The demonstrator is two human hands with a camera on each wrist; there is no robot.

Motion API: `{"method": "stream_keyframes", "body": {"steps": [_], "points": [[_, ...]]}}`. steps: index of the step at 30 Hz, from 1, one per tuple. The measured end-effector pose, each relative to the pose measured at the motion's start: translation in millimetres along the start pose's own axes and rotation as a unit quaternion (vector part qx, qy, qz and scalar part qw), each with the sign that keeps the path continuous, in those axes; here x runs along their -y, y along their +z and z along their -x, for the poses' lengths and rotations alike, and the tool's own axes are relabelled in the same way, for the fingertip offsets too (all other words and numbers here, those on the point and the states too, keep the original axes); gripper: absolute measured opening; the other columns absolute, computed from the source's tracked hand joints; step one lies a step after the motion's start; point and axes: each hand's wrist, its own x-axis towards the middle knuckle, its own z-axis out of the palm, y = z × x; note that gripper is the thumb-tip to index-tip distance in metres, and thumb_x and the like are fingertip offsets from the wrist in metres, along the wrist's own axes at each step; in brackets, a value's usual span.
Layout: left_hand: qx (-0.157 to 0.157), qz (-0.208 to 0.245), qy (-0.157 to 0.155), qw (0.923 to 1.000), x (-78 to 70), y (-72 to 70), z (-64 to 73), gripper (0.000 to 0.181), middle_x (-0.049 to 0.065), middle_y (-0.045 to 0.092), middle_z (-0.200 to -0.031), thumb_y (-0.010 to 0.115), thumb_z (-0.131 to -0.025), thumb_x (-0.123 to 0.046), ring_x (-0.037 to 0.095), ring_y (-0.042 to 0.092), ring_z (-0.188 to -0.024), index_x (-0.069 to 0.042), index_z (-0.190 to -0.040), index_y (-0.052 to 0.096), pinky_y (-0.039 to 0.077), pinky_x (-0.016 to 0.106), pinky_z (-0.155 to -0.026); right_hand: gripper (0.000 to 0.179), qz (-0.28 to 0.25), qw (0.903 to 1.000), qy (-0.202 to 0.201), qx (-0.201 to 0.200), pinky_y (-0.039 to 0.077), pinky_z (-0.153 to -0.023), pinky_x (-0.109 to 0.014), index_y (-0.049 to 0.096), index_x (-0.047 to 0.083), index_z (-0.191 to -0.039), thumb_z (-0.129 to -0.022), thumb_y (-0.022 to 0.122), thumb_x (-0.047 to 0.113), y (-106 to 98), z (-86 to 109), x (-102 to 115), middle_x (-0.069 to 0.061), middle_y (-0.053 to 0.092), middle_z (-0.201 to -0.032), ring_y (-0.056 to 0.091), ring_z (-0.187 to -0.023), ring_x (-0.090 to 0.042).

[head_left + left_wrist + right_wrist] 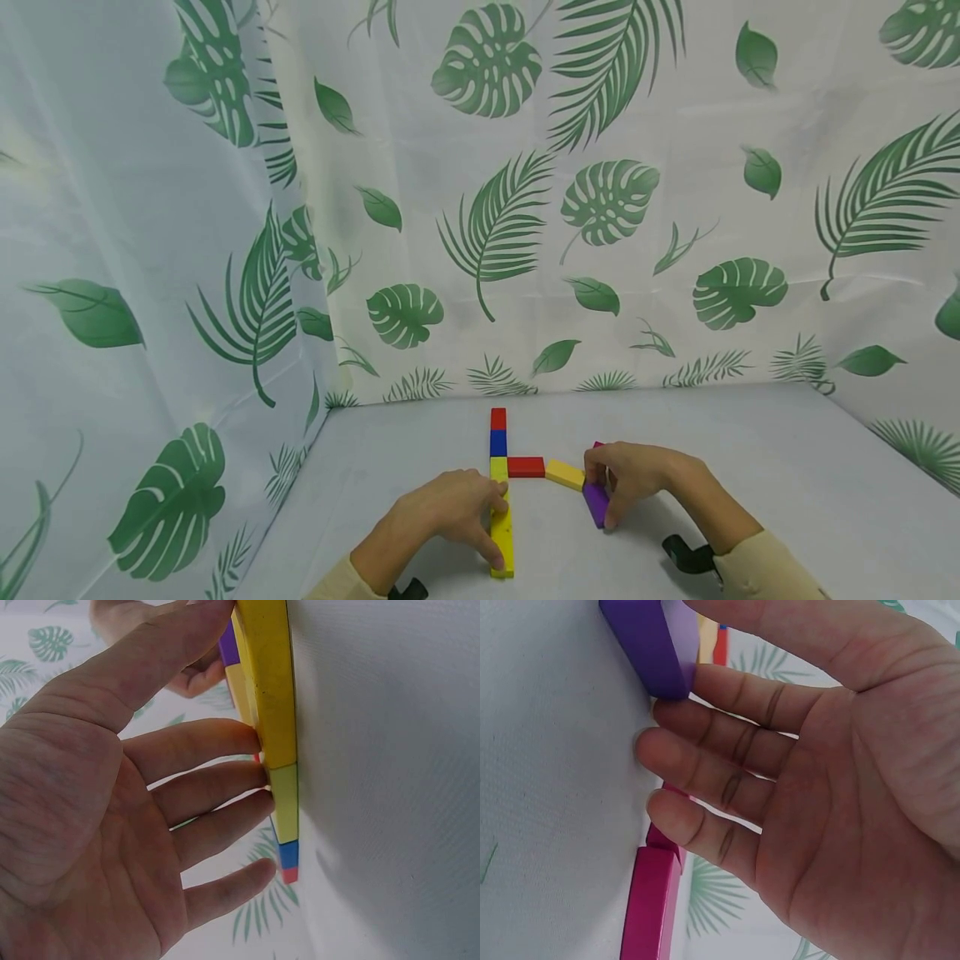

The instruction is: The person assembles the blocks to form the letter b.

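Note:
My left hand [456,505] rests its thumb and fingertips, fairly straight, on the long yellow block [504,542] in a straight row of blocks. Further along the row lie a pale yellow block [284,802], a blue block [498,443] and a red block [498,418]. My right hand [633,477] pinches a purple block [597,505] between thumb and fingers. The purple block touches or nearly touches an orange-yellow block [565,474], which follows a red block [526,467] set sideways against the row. Two magenta blocks [649,904] lie beside my right fingers, mostly hidden in the head view.
A pale cloth-like surface [420,442] lies under the blocks. Behind and to the left hang white sheets [517,350] with green leaf prints. A black wrist mount [690,556] sits by my right wrist.

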Motion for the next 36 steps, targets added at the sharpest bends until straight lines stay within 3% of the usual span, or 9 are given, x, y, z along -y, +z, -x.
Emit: {"method": "stream_keyframes", "body": {"steps": [28,36], "points": [[0.001,-0.008,0.003,1.0000,-0.8,-2.0,0.9,0.060,-0.013,0.059,-0.150,0.088,-0.075,-0.060,0.010,0.061,-0.119,-0.035,-0.127,0.075,0.054,0.037,-0.104,0.051,0.009,0.9999,0.011,-0.004,0.050,-0.077,-0.036,0.062,0.024,-0.100,-0.066,0.100,0.026,0.9,-2.0,0.1,0.004,0.063,-0.095,0.057,-0.091,-0.017],[-0.005,-0.006,0.011,0.9999,-0.7,-1.4,2.0,0.063,-0.011,0.060,-0.150,0.089,-0.074,-0.059,0.010,0.062,-0.124,-0.032,-0.129,0.075,0.054,0.036,-0.104,0.051,0.000,1.0000,-0.007,-0.002,0.049,-0.076,-0.035,0.062,0.021,-0.101,-0.067,0.100,0.022,0.7,-0.3,0.5,0.002,0.063,-0.096,0.056,-0.091,-0.018]]}}
